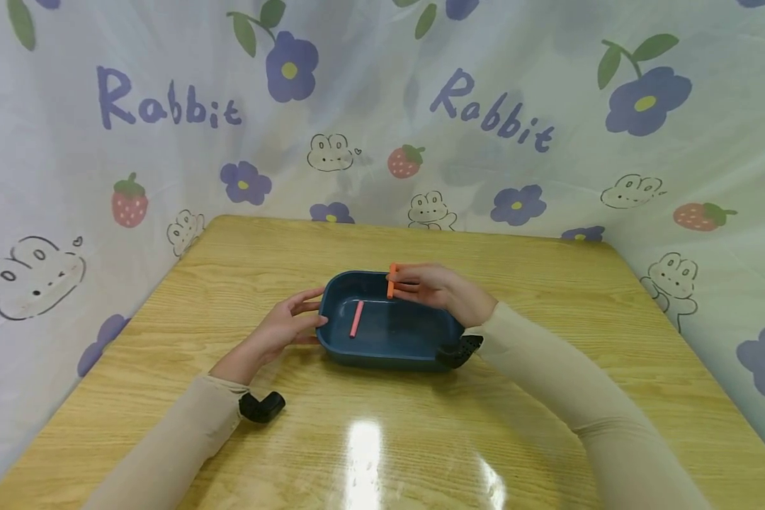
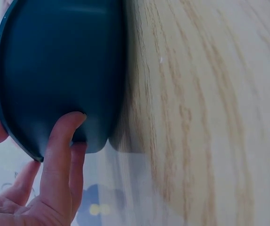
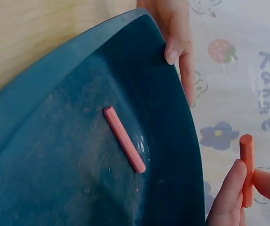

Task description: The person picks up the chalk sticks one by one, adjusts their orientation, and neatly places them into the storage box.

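A dark teal plastic basin (image 1: 414, 333) sits on the wooden table. One pink stick of chalk (image 1: 356, 319) lies on its floor toward the left end. My left hand (image 1: 288, 322) holds the basin's left end, thumb at the rim and the other fingers against the outer wall. Over the far side of the basin, my right hand (image 1: 430, 283) pinches an orange stick of chalk (image 3: 248, 172) between thumb and fingers. That stick stands nearly upright in the right wrist view, apart from the basin wall. The left wrist view shows only the basin's outside.
The wooden table (image 1: 516, 276) extends around the basin on all sides. Behind it hangs a pale curtain (image 1: 370, 85) printed with rabbits, flowers and strawberries. A black wrist mount (image 1: 263, 407) sits on the left sleeve, and another black mount (image 1: 460, 352) overlaps the basin's near right corner.
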The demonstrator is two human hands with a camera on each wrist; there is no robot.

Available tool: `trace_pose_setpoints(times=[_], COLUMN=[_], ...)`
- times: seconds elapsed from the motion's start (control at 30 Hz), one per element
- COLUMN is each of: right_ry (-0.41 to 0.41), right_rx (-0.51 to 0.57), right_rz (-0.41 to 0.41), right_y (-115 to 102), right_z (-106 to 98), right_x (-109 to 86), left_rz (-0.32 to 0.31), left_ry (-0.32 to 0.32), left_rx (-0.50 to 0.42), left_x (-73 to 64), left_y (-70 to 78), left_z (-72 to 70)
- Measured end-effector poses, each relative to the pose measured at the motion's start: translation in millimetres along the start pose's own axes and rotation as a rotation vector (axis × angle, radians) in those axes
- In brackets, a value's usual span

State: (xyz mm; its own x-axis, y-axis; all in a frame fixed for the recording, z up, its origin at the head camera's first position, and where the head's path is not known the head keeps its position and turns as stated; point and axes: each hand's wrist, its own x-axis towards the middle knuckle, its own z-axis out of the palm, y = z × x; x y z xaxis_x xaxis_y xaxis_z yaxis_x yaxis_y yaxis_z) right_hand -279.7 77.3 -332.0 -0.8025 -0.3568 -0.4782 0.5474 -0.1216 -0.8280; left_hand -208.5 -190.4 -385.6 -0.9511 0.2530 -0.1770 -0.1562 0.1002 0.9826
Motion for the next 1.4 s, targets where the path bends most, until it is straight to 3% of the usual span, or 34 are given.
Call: trace_pose_setpoints(times=[0.57,1.17,1.4], right_ry=[-0.023,-0.193,-0.202], right_rx=[0.008,-0.133,-0.163], right_rz=[0.095,0.184,0.198], right_y=[3.0,4.4,7.3], right_z=[19.1,21.9,20.6], right_x=[19.4,33.5,38.9], left_rz=[0.01,0.008,0.014], left_ry=[-0.006,-0.006,-0.011], left_rx=[0.0,-0.002,0.002], left_x=[-2.0,-1.1,-0.6], left_y=[-2.8,-0.9,0.8], left_z=[-4.4,-1.6,-0.5])
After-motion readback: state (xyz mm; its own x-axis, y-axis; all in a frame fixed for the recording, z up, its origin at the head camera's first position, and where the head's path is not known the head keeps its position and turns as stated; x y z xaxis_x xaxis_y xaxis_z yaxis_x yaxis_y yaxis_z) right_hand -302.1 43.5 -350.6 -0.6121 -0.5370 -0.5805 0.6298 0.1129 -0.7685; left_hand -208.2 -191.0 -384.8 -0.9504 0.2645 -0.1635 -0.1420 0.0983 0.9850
